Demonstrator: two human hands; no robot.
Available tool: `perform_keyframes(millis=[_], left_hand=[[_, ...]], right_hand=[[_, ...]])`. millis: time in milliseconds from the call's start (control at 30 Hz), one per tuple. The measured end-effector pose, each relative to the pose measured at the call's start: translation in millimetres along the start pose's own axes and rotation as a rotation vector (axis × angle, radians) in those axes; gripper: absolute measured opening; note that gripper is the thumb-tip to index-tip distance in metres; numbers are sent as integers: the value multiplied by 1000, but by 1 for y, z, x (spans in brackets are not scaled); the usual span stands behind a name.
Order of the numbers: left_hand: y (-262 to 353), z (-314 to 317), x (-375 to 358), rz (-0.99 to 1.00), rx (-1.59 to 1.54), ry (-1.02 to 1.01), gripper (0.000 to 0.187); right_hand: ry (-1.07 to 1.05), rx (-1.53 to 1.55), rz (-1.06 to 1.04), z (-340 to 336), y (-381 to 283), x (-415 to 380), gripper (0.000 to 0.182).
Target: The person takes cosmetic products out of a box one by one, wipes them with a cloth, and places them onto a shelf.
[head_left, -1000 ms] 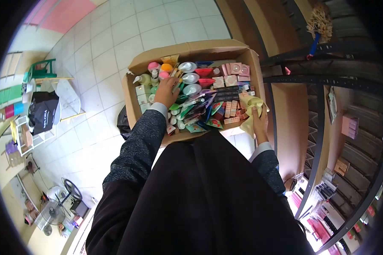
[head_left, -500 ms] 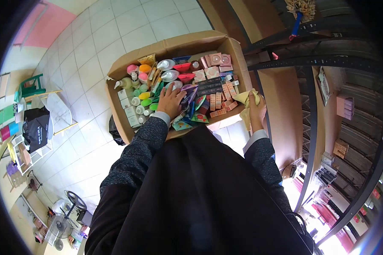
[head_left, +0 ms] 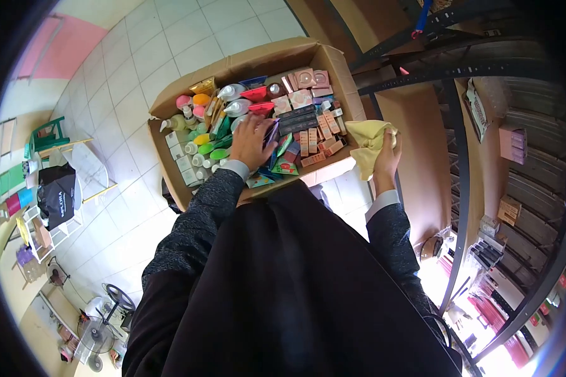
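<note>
A big cardboard box (head_left: 251,53) full of packaged goods sits in front of my body. My left hand (head_left: 251,146) is down among the goods, fingers stretched out and thumb apart, touching purple packets (head_left: 271,132); its fingertips are partly hidden. Left of it are bottles with green and yellow caps (head_left: 219,154) and white boxes (head_left: 185,164). To its right lie dark slim boxes (head_left: 297,119) and small orange-and-white boxes (head_left: 314,141). My right hand (head_left: 387,162) is closed on a crumpled yellow cloth (head_left: 366,139), beside the box's right edge.
Shelving with black metal frames and brown boards (head_left: 424,169) stands close on the right. White floor tiles (head_left: 126,207) spread to the left. Farther left are a green chair (head_left: 47,135), a black bag (head_left: 58,198) and a fan (head_left: 95,333).
The view has shifted a little, so the box appears farther up and left. The yellow cloth hangs more spread out from my right hand. My left hand stays among the packets.
</note>
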State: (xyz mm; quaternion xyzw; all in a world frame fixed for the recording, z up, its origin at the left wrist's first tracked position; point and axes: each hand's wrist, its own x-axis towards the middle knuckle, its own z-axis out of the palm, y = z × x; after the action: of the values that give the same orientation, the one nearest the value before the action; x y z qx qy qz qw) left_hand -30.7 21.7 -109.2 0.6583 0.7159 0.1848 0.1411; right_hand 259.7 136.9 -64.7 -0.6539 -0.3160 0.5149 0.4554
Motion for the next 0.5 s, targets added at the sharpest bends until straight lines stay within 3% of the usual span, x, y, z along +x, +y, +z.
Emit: perform_keyframes(millis=[67, 133, 200, 267, 333, 500], left_hand=[[15, 8, -5, 123, -148, -32, 52], [31, 22, -20, 145, -126, -89, 53], [48, 40, -47, 150, 89, -270, 52], [54, 71, -83, 60, 114, -255, 53], [72, 69, -97, -30, 132, -236, 53], [93, 67, -109, -241, -27, -219, 57]], right_hand=[[-84, -276, -338, 14, -9, -11, 39], [-127, -358, -411, 18, -5, -1, 45], [-240, -506, -600, 30, -16, -2, 45], [-359, -471, -558, 39, -21, 3, 42], [-474, -727, -580, 44, -24, 11, 37], [-610, -618, -613, 65, -29, 17, 31]])
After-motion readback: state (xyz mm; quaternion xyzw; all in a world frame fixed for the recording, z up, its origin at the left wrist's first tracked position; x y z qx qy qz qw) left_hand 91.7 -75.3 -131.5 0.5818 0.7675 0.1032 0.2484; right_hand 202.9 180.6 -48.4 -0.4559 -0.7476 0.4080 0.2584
